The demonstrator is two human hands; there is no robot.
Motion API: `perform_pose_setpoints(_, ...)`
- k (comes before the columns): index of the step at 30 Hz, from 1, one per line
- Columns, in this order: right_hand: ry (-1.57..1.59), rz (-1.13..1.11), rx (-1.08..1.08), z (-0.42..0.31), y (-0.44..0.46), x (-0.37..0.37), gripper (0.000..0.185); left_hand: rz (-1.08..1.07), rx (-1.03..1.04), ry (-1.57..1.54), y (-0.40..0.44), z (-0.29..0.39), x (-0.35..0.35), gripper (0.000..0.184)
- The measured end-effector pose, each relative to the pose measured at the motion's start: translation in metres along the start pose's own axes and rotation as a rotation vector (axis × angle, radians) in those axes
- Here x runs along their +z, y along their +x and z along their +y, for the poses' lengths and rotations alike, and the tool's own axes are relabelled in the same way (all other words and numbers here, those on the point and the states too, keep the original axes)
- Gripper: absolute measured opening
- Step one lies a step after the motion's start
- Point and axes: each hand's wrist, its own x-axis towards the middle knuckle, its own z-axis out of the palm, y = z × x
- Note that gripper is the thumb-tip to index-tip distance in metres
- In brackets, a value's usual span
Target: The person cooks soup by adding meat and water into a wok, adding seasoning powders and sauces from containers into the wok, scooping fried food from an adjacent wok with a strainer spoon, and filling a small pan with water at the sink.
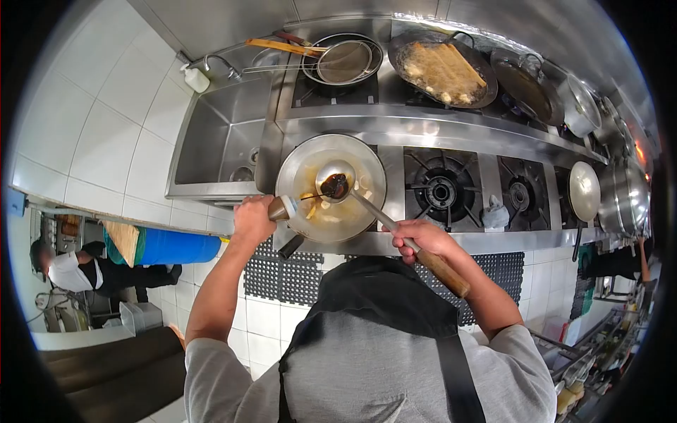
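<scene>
My left hand is closed round a brown bottle, tipped over the left side of a wide pan on the front burner. Dark liquid shows at its mouth. My right hand grips the wooden-handled ladle. The ladle's bowl is over the middle of the pan and holds dark liquid. Pale pieces and some light liquid lie in the pan around it. The pan's black handle points toward me, below the bottle.
A steel sink with a faucet is at the left. Behind stand a pan with strainers and a pan of bubbling oil with food. A bare burner is right of my pan. A person stands far left.
</scene>
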Motion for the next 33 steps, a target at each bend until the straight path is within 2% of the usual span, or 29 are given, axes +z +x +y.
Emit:
perform_pose_setpoints(7,-0.116,-0.076,-0.023,-0.025,-0.006,-0.026,0.039,0.09,-0.14,-0.145,-0.025,0.022,-0.007,0.054)
perform_pose_setpoints(10,-0.216,-0.155,-0.053,-0.044,-0.006,-0.045,0.028,0.163,-0.283,-0.15,-0.038,0.049,-0.018,0.062)
perform_pose_setpoints(13,-0.553,-0.169,-0.071,-0.054,0.01,-0.068,0.015,0.197,-0.427,-0.223,-0.051,0.083,-0.026,0.065)
perform_pose_setpoints(16,-0.546,-0.217,-0.014,-0.054,0.026,-0.086,0.016,0.128,-0.536,-0.146,-0.055,0.114,-0.02,0.069)
perform_pose_setpoints(19,-0.707,-0.223,-0.025,-0.056,0.033,-0.095,0.019,0.007,-0.612,-0.145,-0.058,0.135,-0.001,0.067)
perform_pose_setpoints(22,-1.163,-0.183,-0.293,-0.053,0.033,-0.102,0.025,-0.042,-0.729,-0.37,-0.064,0.161,0.004,0.068)
perform_pose_setpoints(25,-1.461,-0.016,-0.872,-0.041,0.046,-0.117,0.041,0.178,-0.756,-0.703,-0.076,0.171,0.031,0.073)
perform_pose_setpoints(26,-1.481,-0.001,-0.821,-0.041,0.052,-0.121,0.044,0.179,-0.819,-0.734,-0.078,0.175,0.041,0.078)
perform_pose_setpoints(28,-1.534,0.025,-0.711,-0.051,0.052,-0.113,0.051,0.33,-0.812,-0.848,-0.089,0.187,0.059,0.077)
perform_pose_setpoints(31,-1.538,0.089,-0.719,-0.035,0.077,-0.116,0.051,0.466,-0.798,-1.062,-0.116,0.209,0.083,0.073)
perform_pose_setpoints(32,-1.47,0.091,-0.867,-0.02,0.093,-0.126,0.041,0.492,-0.796,-1.163,-0.128,0.225,0.08,0.07)
perform_pose_setpoints(33,-1.182,-0.007,-0.579,-0.02,0.097,-0.123,0.037,0.518,-0.792,-1.263,-0.142,0.242,0.072,0.067)
